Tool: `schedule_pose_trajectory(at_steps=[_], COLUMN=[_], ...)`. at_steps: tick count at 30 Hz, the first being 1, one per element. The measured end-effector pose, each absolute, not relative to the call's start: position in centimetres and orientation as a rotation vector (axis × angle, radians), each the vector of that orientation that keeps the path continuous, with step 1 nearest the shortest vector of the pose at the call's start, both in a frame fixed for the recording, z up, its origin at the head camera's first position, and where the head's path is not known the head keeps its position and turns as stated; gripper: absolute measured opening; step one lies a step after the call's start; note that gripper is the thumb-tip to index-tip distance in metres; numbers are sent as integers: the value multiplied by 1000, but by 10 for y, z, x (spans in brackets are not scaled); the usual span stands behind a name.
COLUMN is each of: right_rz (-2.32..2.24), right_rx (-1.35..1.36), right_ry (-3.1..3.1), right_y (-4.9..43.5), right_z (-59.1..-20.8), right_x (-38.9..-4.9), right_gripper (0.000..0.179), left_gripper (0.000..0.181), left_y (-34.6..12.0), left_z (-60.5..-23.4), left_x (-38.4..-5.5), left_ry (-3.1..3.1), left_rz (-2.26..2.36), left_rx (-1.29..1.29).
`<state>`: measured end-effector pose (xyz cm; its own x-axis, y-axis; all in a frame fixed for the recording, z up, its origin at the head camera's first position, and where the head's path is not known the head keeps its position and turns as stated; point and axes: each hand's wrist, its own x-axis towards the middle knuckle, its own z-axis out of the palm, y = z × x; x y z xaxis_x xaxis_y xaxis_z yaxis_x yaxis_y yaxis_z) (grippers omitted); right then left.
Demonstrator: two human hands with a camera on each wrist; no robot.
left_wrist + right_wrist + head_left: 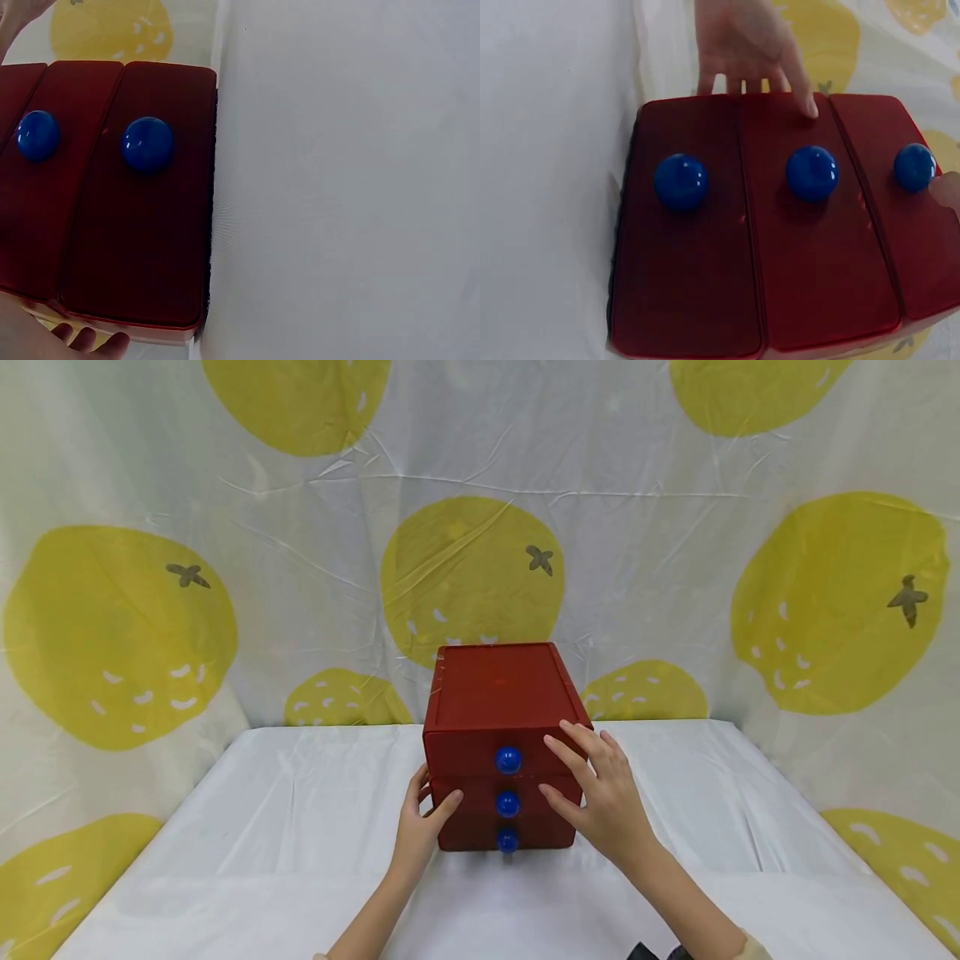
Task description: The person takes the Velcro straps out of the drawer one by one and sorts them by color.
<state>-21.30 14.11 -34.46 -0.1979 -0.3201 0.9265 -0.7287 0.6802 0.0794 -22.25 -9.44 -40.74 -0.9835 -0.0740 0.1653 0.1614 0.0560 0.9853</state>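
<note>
A red three-drawer cabinet stands upright, its front towards me, with a round blue knob on each drawer. My left hand holds the cabinet's left side, the thumb on the front face of the middle drawer and the other fingers along the side wall, as the right wrist view also shows. Near the right part of the front, my right hand has its fingers spread, fingertips overlapping the top and middle drawers. A fingertip shows close beside the top knob in the right wrist view. All three drawers are closed.
The cabinet stands on a table with a white cloth. Behind it and at both sides hangs a white curtain printed with large yellow fruit. A small black object shows at the bottom edge, beside my right forearm.
</note>
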Motion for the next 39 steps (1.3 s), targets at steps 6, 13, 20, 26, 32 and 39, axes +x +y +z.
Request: schedule_pose_trajectory(at_steps=[6,13,20,26,32,39], right_rz=[452,429,403,397,392,427], right_rx=[849,867,883,886,892,905], right_ry=[-1781,-1841,-1863,-1867,-1876,-1927], right_y=[131,124,119,115,112,109], right_z=[-346,-352,-357,-358,-360,-363], right_x=[-214,-215,-217,-219,-219,-218], right_gripper=[45,44,43,43,41,39], left_gripper=[65,64,64,65,66,66], left_y=[-95,-95,-98,-101,-104,-105], left_z=[-412,-414,-417,-421,-423,-424], left_x=[-226,-228,-230,-233,-234,-234], left_ry=[-2133,-2158,-2173,-2194,-2209,-2216], left_rz=[-2041,-2010,-1972,-1913,-1889,-1887], left_rx=[-119,-166,-199,-227,-233,-233])
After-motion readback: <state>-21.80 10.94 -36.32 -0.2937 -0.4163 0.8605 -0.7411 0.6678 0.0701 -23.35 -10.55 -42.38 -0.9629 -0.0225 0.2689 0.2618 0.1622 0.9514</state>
